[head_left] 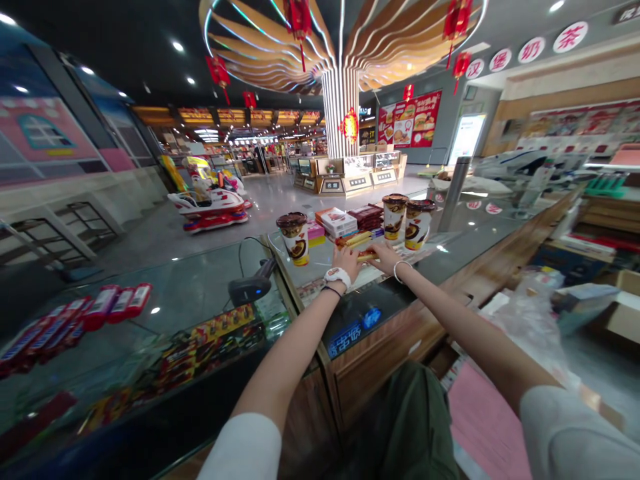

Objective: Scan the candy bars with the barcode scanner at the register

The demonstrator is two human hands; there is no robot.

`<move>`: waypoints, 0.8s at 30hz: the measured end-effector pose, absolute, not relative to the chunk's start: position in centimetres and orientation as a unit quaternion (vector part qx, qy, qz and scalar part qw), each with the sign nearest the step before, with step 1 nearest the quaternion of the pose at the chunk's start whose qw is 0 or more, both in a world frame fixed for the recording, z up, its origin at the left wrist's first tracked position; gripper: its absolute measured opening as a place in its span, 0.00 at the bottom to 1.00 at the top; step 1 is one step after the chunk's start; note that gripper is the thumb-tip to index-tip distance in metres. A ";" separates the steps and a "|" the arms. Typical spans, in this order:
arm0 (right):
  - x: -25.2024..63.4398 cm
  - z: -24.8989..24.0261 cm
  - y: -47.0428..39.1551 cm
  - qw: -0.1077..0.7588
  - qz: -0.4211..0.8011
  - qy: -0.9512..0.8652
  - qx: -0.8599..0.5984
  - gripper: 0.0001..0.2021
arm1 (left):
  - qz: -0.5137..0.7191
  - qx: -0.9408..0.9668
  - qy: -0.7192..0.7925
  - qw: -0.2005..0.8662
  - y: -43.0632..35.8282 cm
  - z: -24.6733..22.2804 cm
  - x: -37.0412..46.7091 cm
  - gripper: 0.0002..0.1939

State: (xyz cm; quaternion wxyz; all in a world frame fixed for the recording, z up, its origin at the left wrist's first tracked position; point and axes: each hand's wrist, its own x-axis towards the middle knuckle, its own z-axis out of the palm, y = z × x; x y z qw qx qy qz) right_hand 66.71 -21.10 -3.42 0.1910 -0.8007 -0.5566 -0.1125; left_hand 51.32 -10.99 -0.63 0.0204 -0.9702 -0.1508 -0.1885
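Both arms reach over a glass counter. My left hand is closed at the left end of a slim yellow-and-red snack packet. My right hand has its fingers closed on the right end of the same packet. Just beyond lie more yellow packets. Behind them are a white box, a pink-and-yellow box and a pile of dark red packets. One lidded snack cup stands left of my hands. Two similar cups, a rear one and a front one, stand to the right.
A black barcode scanner with a cable rests on the left counter. Red-and-purple packets lie farther left. A metal post rises from the counter at right. Open cartons and plastic wrap are on my right side.
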 end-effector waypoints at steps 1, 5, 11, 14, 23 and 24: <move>66.6 -3.3 -21.3 0.188 -0.112 -0.561 -0.798 0.12 | -0.189 -0.971 -0.145 0.018 -10.8 -0.7 51.3 0.14; 65.7 -2.6 -22.1 0.181 -0.149 -0.601 -0.764 0.09 | -0.200 -0.971 -0.130 0.022 -10.3 -0.8 50.4 0.13; 63.2 -1.4 -22.9 0.214 -0.243 -0.633 -0.703 0.11 | -0.243 -0.963 -0.109 0.049 -9.9 1.1 47.1 0.14; 61.4 -0.4 -22.5 0.240 -0.277 -0.639 -0.677 0.12 | -0.265 -0.957 -0.099 0.066 -9.5 2.7 44.9 0.15; 54.7 2.5 -18.7 0.283 -0.328 -0.659 -0.615 0.13 | -0.301 -0.940 -0.126 0.101 -6.9 5.9 36.8 0.19; 53.9 2.7 -18.1 0.284 -0.330 -0.664 -0.608 0.14 | -0.304 -0.938 -0.133 0.104 -6.5 6.0 35.9 0.20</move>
